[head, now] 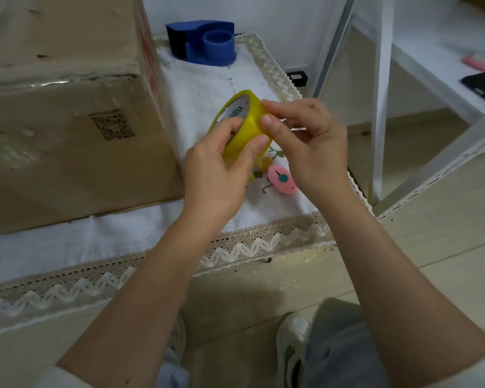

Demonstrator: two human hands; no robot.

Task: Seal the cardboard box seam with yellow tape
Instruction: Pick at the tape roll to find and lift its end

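A roll of yellow tape (245, 123) is held in the air over the table, right of a large cardboard box (67, 121). My left hand (219, 175) grips the roll from below, with fingers through its core and thumb on the outer face. My right hand (305, 144) pinches the roll's outer surface at its right edge with thumb and fingertips. The box stands on the white cloth (207, 88) and fills the left of the view; clear tape covers its top edge seam (56, 79).
A blue tape dispenser (205, 42) sits at the back of the table. A small pink cutter (282, 179) lies on the cloth under my hands. White shelf frames (381, 93) stand to the right. My legs and shoes are below, near the lace-trimmed table edge.
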